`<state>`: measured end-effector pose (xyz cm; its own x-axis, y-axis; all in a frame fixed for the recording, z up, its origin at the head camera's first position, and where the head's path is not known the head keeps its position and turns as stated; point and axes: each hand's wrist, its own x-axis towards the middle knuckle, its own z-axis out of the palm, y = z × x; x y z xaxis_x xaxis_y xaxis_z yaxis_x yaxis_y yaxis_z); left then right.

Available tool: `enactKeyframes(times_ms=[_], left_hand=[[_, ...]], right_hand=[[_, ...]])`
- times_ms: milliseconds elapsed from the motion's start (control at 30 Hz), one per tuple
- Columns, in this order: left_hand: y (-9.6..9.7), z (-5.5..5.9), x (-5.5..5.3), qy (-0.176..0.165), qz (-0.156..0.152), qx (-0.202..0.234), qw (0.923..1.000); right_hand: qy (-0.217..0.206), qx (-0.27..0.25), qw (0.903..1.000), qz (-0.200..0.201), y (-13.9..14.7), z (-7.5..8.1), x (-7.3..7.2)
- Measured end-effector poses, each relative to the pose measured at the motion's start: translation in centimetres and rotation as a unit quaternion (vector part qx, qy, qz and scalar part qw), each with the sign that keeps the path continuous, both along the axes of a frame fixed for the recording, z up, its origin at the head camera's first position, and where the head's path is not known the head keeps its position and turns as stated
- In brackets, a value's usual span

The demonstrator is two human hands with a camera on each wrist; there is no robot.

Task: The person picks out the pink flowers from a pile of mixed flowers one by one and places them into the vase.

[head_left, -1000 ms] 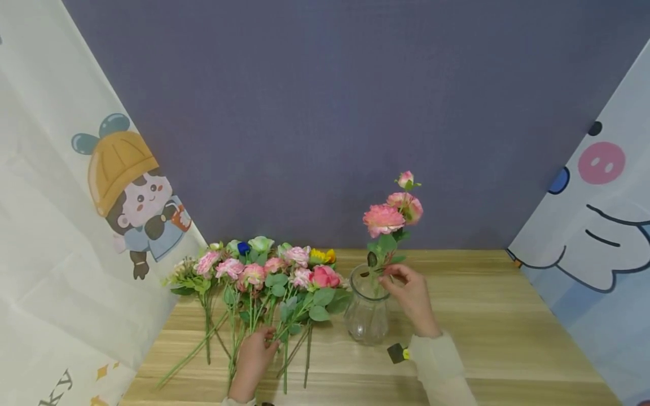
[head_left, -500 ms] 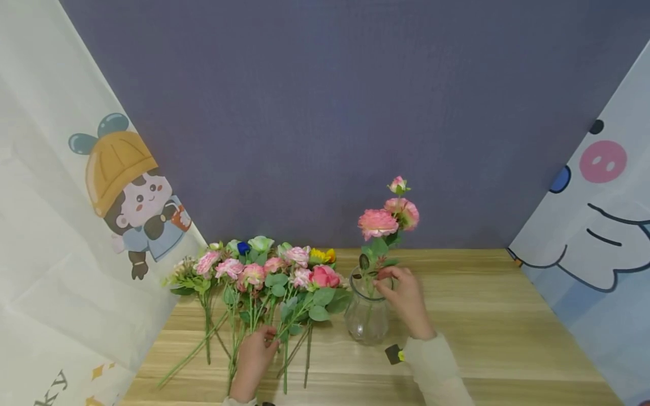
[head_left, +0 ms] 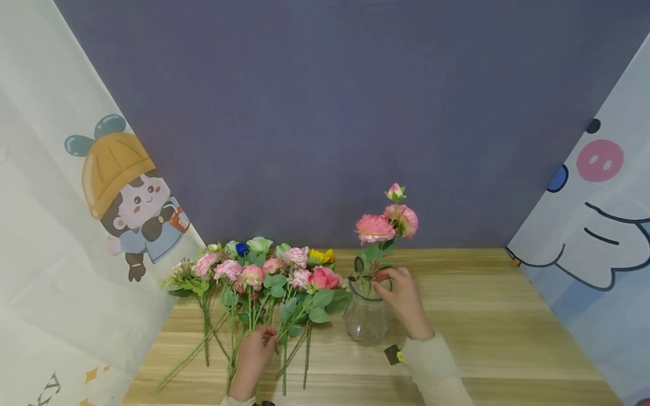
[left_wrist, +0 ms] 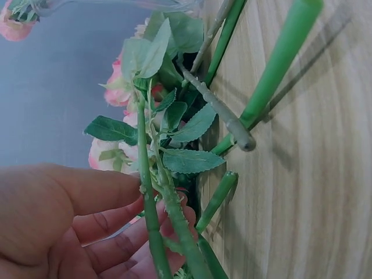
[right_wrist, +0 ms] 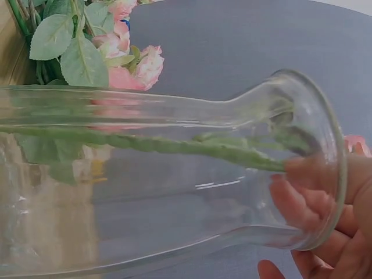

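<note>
My right hand [head_left: 404, 299] pinches the stem of a pink artificial flower spray [head_left: 374, 228] at the mouth of a clear glass vase [head_left: 367, 324]. The spray has two full blooms and a bud, and stands upright above the rim. In the right wrist view its green stem [right_wrist: 145, 143] runs down inside the vase [right_wrist: 192, 203], and the fingertips [right_wrist: 296, 203] show through the glass neck. To the left, my left hand [head_left: 254, 355] holds green flower stems [left_wrist: 145, 174] between thumb and fingers, low in the row of lying flowers; its grip is partly hidden.
Several artificial flowers [head_left: 252, 276] lie left of the vase, blooms toward the back, stems toward the front. Among them are a red-pink bloom [head_left: 324, 277], a yellow one [head_left: 320, 257] and a blue one [head_left: 242, 248]. A grey-blue panel [head_left: 325, 124] closes off the wooden table [head_left: 487, 316] behind.
The right hand has lowered the pink spray further into the vase and shifted slightly left, its blooms sinking and moving left. The left hand has hardly moved.
</note>
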<state>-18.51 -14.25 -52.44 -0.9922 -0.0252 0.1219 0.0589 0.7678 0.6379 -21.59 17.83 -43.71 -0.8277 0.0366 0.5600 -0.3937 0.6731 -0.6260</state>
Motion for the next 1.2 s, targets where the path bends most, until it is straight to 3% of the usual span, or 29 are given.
enactKeyframes(times_ms=[267, 633, 800, 1000, 1200], left_hand=[[-0.3, -0.1, 0.0, 0.002, 0.000, 0.012, 0.9999], [-0.3, 0.2, -0.2, -0.045, -0.007, 0.016, 0.9988], [-0.3, 0.2, -0.4, -0.056, -0.014, 0.017, 0.9982], [-0.4, 0.2, -0.4, -0.039, -0.029, 0.008, 0.9988], [-0.4, 0.1, -0.4, -0.034, -0.036, 0.000, 0.9988]], right_hand=[[-0.001, -0.003, 1.0000, 0.007, -0.1, -0.2, -0.1], [0.009, -0.029, 0.9995, 0.010, -0.1, -0.6, 0.1], [0.019, -0.091, 0.9957, 0.009, 0.0, -0.7, 0.4], [0.000, -0.161, 0.9870, 0.008, 0.1, -0.5, 1.0], [-0.017, -0.234, 0.9721, 0.015, -0.3, 1.4, 2.9]])
